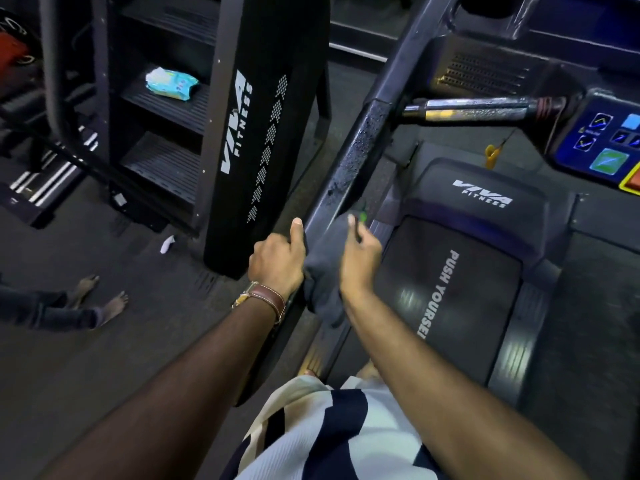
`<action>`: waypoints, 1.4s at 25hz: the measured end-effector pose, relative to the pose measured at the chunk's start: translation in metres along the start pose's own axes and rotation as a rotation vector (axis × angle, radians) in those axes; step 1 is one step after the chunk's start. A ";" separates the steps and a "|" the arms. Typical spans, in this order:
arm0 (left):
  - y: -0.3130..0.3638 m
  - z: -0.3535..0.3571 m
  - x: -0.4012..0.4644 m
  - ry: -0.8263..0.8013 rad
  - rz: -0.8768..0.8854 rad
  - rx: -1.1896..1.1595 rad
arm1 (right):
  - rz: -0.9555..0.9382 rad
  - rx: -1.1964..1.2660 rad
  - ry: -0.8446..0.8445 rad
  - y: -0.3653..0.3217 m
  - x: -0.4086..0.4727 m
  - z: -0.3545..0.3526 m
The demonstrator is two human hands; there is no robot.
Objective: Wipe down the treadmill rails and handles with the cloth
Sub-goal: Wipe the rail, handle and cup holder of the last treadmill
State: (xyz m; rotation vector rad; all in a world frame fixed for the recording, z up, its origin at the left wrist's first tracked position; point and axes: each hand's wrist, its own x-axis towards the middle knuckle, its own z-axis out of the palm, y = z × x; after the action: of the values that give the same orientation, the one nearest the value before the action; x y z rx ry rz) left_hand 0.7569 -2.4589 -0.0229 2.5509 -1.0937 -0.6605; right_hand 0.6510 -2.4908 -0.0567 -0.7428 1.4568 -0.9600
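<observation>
The dark grey soft cloth (323, 271) lies draped over the lower end of the black painted metal side rail of the treadmill (360, 150), hanging slack between the two hands. It looks light and limp, with no stiffness of its own, so it should fold round the rail readily and is likely to bunch or slide off unless it is held against the metal. The best hold is probably with a palm over the cloth and the fingers wrapped round rail and cloth together.

The left hand (277, 263) sits at the cloth's left edge, its fingers (263, 258) curled at the rail's outer side and its thumb laid straight up along the rail; whether it pinches the fabric itself I cannot tell. The right hand (360, 258) is on the cloth's right edge, thumb raised, its other fingers hidden, so its grip is unclear.

Higher up, the rail shows a speckled, wet-looking patch, and a chrome handle bar (478, 110) branches off toward the blue-buttoned console (602, 143). To the left stands a black stair machine with white lettering (256, 133), with a pale blue packet (171, 83) on one step.
</observation>
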 end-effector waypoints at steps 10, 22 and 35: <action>0.009 -0.007 -0.011 -0.003 0.009 0.015 | -1.108 -0.917 -0.229 -0.039 0.024 0.011; 0.006 -0.018 -0.018 0.066 -0.038 0.038 | -0.499 -2.168 -0.909 -0.125 0.014 0.109; 0.009 -0.021 -0.018 0.071 -0.041 0.047 | -0.460 -2.246 -1.275 -0.134 0.039 0.128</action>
State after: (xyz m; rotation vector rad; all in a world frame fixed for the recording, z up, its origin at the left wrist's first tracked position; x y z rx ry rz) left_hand 0.7509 -2.4500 0.0039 2.6212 -1.0481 -0.5552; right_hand 0.7622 -2.6041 0.0458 -2.5373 0.5063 1.3570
